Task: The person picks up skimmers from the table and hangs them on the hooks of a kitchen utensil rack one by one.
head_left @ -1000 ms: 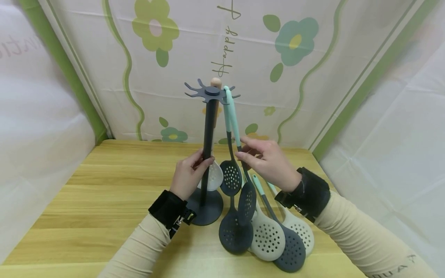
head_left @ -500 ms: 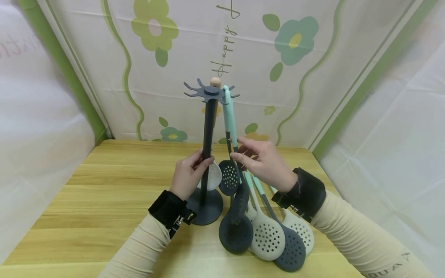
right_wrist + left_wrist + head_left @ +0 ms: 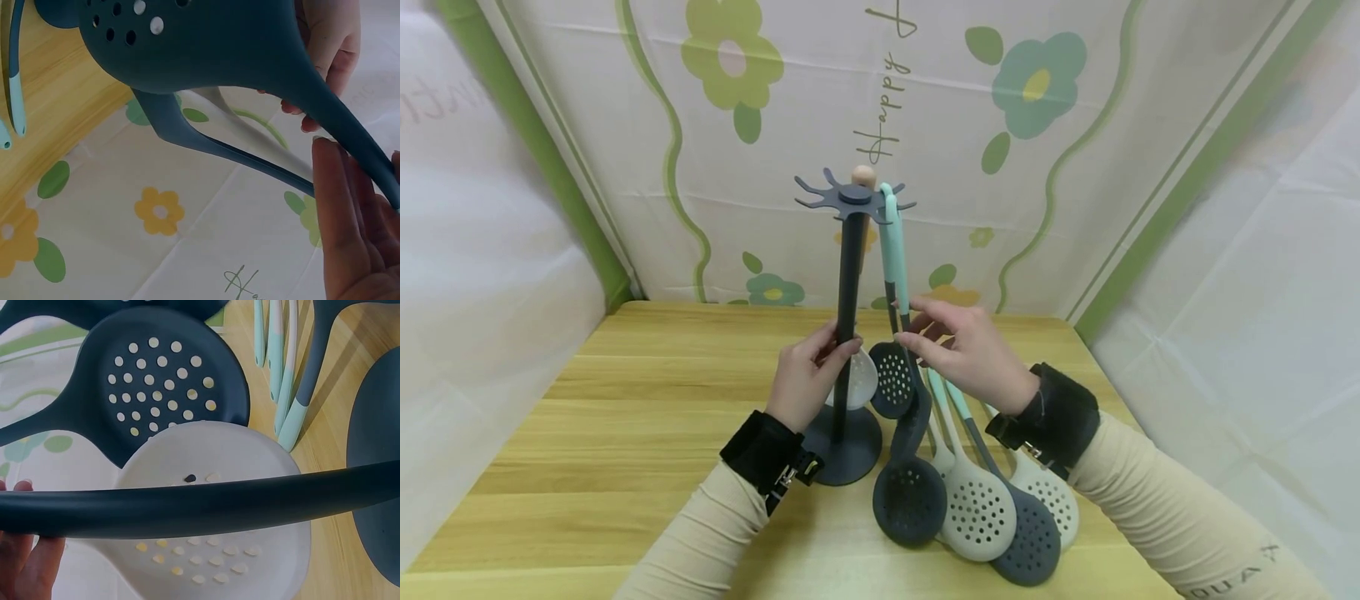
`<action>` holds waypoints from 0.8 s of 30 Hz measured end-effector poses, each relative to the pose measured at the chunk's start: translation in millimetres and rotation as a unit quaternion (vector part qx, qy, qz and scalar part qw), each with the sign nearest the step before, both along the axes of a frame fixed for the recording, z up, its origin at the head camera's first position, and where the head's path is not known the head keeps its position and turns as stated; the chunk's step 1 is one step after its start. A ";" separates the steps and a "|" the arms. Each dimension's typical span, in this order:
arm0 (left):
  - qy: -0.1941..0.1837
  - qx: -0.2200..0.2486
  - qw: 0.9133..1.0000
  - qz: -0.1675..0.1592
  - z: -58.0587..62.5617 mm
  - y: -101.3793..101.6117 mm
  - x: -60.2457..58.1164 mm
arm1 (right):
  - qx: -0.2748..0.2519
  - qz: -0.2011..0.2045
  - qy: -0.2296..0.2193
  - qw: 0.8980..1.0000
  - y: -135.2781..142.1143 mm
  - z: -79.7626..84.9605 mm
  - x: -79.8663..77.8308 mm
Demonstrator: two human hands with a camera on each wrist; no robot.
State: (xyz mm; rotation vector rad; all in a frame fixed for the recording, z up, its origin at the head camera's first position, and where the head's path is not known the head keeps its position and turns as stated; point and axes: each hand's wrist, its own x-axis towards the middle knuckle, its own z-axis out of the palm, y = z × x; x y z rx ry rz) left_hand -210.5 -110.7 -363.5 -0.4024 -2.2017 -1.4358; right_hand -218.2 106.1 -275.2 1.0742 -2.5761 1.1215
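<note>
My left hand (image 3: 808,375) grips the black pole (image 3: 850,283) of a utensil stand with a hooked top (image 3: 855,197). A dark skimmer (image 3: 913,429) with a mint handle hangs from a hook on the right, its bowl nearly edge-on in the head view. Around its neck is my right hand (image 3: 958,342), with the thumb on one side and the fingers on the other. Beside it hangs another dark skimmer (image 3: 892,382). Partly hidden behind the pole is a white skimmer (image 3: 206,456) with a wooden handle.
Several skimmers lie fanned on the wooden table (image 3: 647,433), including a dark one (image 3: 910,502) and a pale one (image 3: 979,512). The stand's round base (image 3: 850,458) rests left of them. A flowered cloth (image 3: 790,83) hangs behind.
The skimmer in my right hand has swung left toward the other dark one and turned from showing its holes to nearly edge-on. My right hand shifted slightly left; my left hand stayed.
</note>
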 end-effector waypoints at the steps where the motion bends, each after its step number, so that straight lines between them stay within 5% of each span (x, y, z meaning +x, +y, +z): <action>1: 0.001 0.001 1.000 0.000 0.3 0.2 0.1 | 0.002 -0.002 0.004 1.000 0.3 -0.8 -0.6; 24: -0.001 0.020 1.000 -0.019 -2.6 -0.1 0.1 | 0.008 0.000 -0.038 0.999 6.1 -14.9 -5.6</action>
